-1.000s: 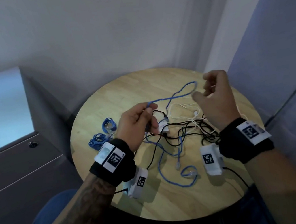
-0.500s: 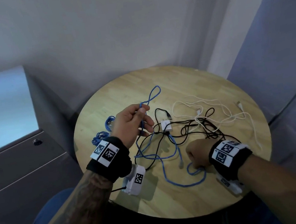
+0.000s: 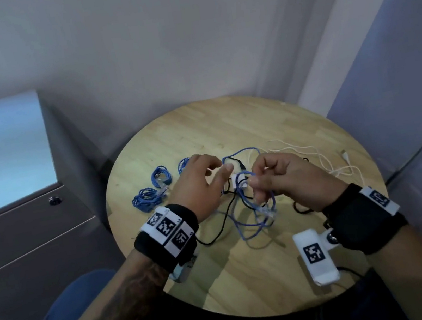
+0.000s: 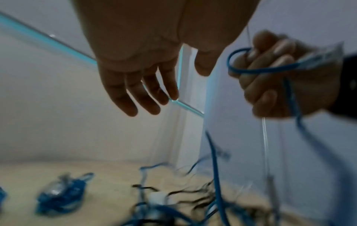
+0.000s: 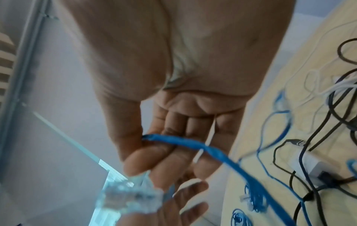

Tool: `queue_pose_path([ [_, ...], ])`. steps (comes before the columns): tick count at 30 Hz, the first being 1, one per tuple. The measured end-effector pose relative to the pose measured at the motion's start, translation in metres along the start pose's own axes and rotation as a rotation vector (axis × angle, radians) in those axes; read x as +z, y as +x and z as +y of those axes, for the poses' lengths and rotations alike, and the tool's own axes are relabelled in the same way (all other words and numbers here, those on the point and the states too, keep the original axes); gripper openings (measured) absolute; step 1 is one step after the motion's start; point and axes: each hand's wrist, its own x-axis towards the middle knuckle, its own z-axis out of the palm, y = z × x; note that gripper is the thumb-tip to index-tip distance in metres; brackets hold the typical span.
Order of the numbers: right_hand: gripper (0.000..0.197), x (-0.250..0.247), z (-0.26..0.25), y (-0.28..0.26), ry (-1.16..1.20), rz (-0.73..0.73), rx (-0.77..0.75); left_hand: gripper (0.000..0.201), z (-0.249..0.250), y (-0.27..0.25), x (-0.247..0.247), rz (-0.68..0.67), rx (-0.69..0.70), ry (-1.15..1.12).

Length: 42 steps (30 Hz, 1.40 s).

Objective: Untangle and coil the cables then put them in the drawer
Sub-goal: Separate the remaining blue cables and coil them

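Now we pinch the blue cable (image 5: 203,146) in the curled fingers of our right hand (image 3: 289,178), above the round table (image 3: 228,135). Our left hand (image 3: 196,181) hovers beside it, fingers loosely spread, holding nothing. Coiled blue bundles (image 3: 152,193) lie left.

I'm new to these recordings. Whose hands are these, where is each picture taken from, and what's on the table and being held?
No machine here: a person works bare-handed, wearing a camera on the head and one on each wrist. The head view looks down on a round wooden table; the other two look along each hand. The right hand grips a blue cable with a clear plug. The left hand is open, holding nothing. On the table lie coiled blue bundles, plus tangled black cables and white cables.
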Motion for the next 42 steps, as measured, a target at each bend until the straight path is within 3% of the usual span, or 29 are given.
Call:
queue_pose_path([
  [3, 0.015, 0.006, 0.006, 0.008, 0.07, 0.084, -0.03, 0.039, 0.008, 0.001, 0.004, -0.251, -0.135, -0.588],
  [5, 0.015, 0.005, 0.009, 0.011, 0.055, 0.127, -0.061, 0.04, 0.011, -0.001, 0.003, -0.356, -0.17, -0.859],
  [9, 0.015, 0.0, 0.011, 0.013, -0.108, 0.309, -0.129, 0.037, 0.023, -0.004, -0.005, -0.472, -0.329, -1.144],
  [12, 0.009, -0.002, 0.017, 0.018, -0.25, 0.455, -0.165, 0.025, 0.023, -0.002, -0.01, -0.603, -0.326, -1.244],
  [16, 0.014, 0.007, 0.028, 0.024, -0.313, 0.453, -0.141, 0.03, 0.006, 0.006, -0.015, -0.602, -0.208, -1.253],
  [23, 0.017, 0.05, 0.033, 0.019, -0.494, 0.031, 0.001, 0.024, -0.016, 0.019, -0.016, -0.339, -0.203, -1.335],
  [26, 0.033, 0.052, 0.025, 0.018, -0.507, -0.046, 0.058, 0.026, -0.015, 0.018, -0.017, -0.319, -0.205, -1.356],
  [31, 0.039, 0.059, 0.021, 0.009, -0.532, -0.14, 0.126, 0.027, -0.022, 0.02, -0.015, -0.205, -0.17, -1.428],
  [34, 0.03, 0.062, 0.013, 0.005, -0.556, -0.125, 0.097, 0.026, -0.023, 0.021, -0.013, -0.111, -0.132, -1.27],
  [37, 0.015, 0.051, -0.003, 0.003, -0.568, -0.041, -0.01, 0.022, -0.013, 0.014, -0.002, -0.036, -0.046, -0.915],
  [40, 0.019, 0.034, -0.016, 0.002, -0.44, 0.16, -0.163, 0.016, -0.015, 0.013, 0.008, -0.111, 0.019, -0.563],
  [42, 0.019, 0.02, -0.022, 0.005, -0.27, 0.336, -0.248, 0.019, -0.012, 0.012, 0.012, -0.198, -0.024, -0.546],
])
